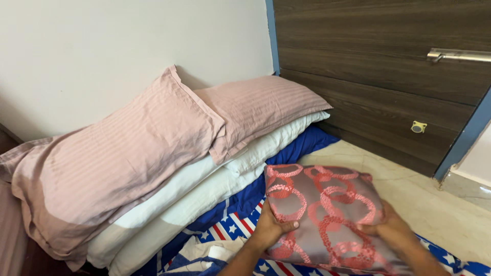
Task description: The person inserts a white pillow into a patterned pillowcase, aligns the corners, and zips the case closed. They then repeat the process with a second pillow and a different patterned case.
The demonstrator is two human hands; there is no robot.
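— What do we have in our hands?

— One cushion (325, 214), grey satin with red rings, low in view at about five o'clock. Our left hand (269, 227) grips its left edge, thumb laid across the front and the other fingers curled out of sight behind. Our right hand (389, 228) clasps the lower right edge, fingers (369, 229) bent onto the fabric; it is blurred, so we cannot tell how tightly.

— Where does it sit?

— Upright over the blue sheet (240, 225) with red and white stripes and stars, the marble floor (434, 204) at three o'clock.

— And what do we count?

— Two pink striped pillows (117, 163), one overlapping the other, from nine to twelve o'clock. Under them two white pillows (204, 189), stacked. At one o'clock one dark wooden door (373, 76) with one metal handle (458, 55).
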